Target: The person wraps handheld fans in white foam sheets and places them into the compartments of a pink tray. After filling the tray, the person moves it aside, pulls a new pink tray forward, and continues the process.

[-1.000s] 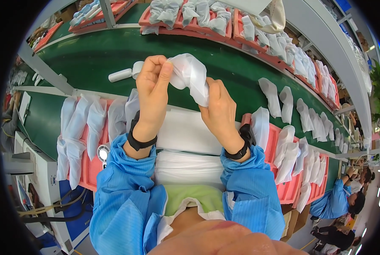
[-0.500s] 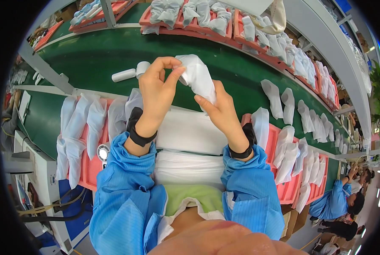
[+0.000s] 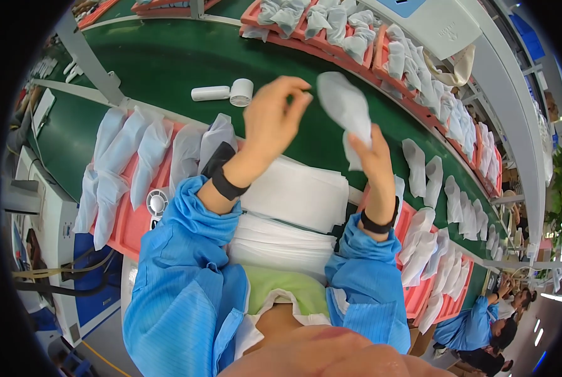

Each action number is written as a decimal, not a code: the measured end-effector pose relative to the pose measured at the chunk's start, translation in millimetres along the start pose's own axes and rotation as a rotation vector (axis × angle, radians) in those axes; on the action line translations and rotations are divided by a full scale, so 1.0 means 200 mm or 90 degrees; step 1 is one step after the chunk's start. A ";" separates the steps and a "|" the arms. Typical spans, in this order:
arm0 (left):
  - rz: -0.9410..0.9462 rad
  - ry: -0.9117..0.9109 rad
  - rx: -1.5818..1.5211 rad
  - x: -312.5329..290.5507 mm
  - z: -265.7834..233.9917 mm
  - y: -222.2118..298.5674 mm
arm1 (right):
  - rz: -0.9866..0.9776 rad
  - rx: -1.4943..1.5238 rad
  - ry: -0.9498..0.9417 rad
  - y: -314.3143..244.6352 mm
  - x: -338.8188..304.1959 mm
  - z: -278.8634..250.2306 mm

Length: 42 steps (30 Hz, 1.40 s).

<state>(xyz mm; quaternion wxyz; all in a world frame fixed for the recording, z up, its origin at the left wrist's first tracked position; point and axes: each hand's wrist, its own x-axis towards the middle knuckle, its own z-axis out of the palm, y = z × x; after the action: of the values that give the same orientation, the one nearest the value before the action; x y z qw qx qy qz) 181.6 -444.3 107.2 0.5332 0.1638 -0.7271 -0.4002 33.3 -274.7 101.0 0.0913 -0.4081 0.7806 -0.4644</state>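
My right hand (image 3: pixel 375 164) is closed around the lower end of a white bag (image 3: pixel 345 103) with a rounded top, shaped like a bagged handheld fan. It is held above the green bench surface (image 3: pixel 168 69), tilted and slightly blurred. To its left, my left hand (image 3: pixel 273 119) is raised apart from the bag, thumb and forefinger slightly separated with nothing between them. Beyond that hand lies a bare white handheld fan (image 3: pixel 241 92). Two stacks of flat white bags, an upper stack (image 3: pixel 297 191) and a lower stack (image 3: pixel 281 242), are between my forearms.
Pink trays (image 3: pixel 130 235) with bagged items flank me; another bare fan (image 3: pixel 157 202) is in the left one. Loose bagged items (image 3: pixel 414 168) line the bench at right. Filled trays (image 3: pixel 312 41) stand along the far side. A co-worker in a blue sleeve (image 3: pixel 469 323) is at lower right.
My left hand has come off the bag's top. My right hand has carried the bagged fan to the right, and the view has shifted a little.
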 end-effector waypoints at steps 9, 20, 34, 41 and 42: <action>0.108 -0.503 0.085 -0.55 0.30 -0.11 | 0.181 -0.617 0.122 0.40 0.12 0.13; 0.040 -0.631 -0.001 -0.81 0.42 -0.24 | -0.205 -0.057 -0.113 -0.05 0.41 0.60; 0.201 -0.387 -0.222 -0.99 0.63 -0.49 | 0.069 0.169 -0.216 -0.16 0.51 1.02; -0.002 -0.742 0.182 -0.48 0.31 -0.13 | -0.124 0.223 0.084 -0.50 0.11 0.14; -0.027 -0.681 0.088 -0.42 0.28 -0.11 | -0.129 0.270 0.122 -0.51 0.04 0.03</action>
<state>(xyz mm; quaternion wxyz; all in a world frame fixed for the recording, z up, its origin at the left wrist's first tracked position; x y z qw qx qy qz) 157.3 -379.8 29.7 0.0686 -0.0137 -0.9184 -0.3895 87.1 -308.8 181.2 0.0535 -0.4105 0.6260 -0.6609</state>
